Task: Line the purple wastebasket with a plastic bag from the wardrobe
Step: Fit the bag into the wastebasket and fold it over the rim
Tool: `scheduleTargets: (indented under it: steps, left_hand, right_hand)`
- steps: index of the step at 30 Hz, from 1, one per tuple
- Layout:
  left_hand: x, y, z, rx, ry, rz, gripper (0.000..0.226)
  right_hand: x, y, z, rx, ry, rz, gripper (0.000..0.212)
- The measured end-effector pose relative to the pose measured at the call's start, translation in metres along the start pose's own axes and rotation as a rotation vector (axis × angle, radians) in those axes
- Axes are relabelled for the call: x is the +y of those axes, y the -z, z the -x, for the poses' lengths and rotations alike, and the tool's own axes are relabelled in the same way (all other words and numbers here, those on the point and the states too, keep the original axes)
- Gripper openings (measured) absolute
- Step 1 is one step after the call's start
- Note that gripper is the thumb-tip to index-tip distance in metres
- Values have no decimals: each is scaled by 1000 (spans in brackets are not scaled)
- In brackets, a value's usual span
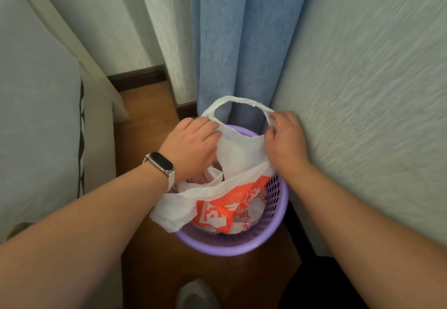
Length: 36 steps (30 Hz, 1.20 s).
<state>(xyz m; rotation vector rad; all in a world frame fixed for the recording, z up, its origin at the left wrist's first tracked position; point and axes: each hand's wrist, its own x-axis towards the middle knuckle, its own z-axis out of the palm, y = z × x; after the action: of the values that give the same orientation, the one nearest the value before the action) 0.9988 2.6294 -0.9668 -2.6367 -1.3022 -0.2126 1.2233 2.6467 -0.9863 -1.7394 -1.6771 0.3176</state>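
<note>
Began at the left: wore a watch (pixel 159 166) on the wrist, and just beyond it clamped the left hand (pixel 191 146) onto the bag (pixel 238 154), with fingers curled over the plastic at the far-left side of the basket (pixel 232 248). Gripped it, no question, not merely rested flat. On to the middle: had the bag sitting down inside the basket, a crumple of white plastic with orange print, and let a white flap spill out over the near-left rim. Had not spread it, though: left most of the purple rim bare, along the near side and round to the right. Kept one handle (pixel 238 101) up as an open loop above the far rim, just in front of the curtain (pixel 242 42). Over to the right: pinched the right end of that loop with the right hand (pixel 285 139), thumb and fingers closed on the thin strip, close beside the wall (pixel 362 91). So, as a judgement: fetched the bag, done; dropped it in the basket, done; opened the mouth, only partly. Yet to do, by the look of it: pull the mouth wide, fold the edge over the rim all the way round, deal with the handles, press the bottom down. Reckoned it somewhere past halfway, with the fiddly part to come. Could not tell how far down the bag reached.
</note>
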Motion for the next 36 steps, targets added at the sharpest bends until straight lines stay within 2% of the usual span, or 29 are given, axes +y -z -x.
scheduleTargets:
  steps: [5,10,11,13,16,19,23,30,31,33,36]
  left_hand:
    - [-6,-12,3,-272,168,28,59]
    - [-6,-12,-2,-332,235,154,67]
    - [-5,-12,-6,-329,242,172,67]
    - [-4,-11,-13,-312,260,192,66]
    - [-6,-15,-18,-297,289,255,61]
    - [-6,-17,-14,-283,369,372,52]
    - [-3,-18,-11,-256,398,407,43]
    - [0,-18,-9,-266,435,474,30]
    - [0,-17,-8,-274,450,491,27]
    - [-4,-17,-6,-304,471,500,24]
    - [-12,-19,3,-352,484,524,20]
  right_hand:
    - [-1,5,17,-218,-18,21,47]
    - [-23,12,35,-48,305,97,28]
    - [-29,12,34,-89,360,83,27]
    - [-39,9,33,-278,429,100,28]
    - [-34,2,35,-550,450,251,41]
    - [-18,0,38,-596,425,318,56]
    - [-11,-1,40,-487,433,391,65]
    - [1,6,32,-654,217,243,68]
    - [3,6,31,-672,153,236,65]
    - [6,6,29,-667,63,228,45]
    - [7,4,27,-628,34,264,23]
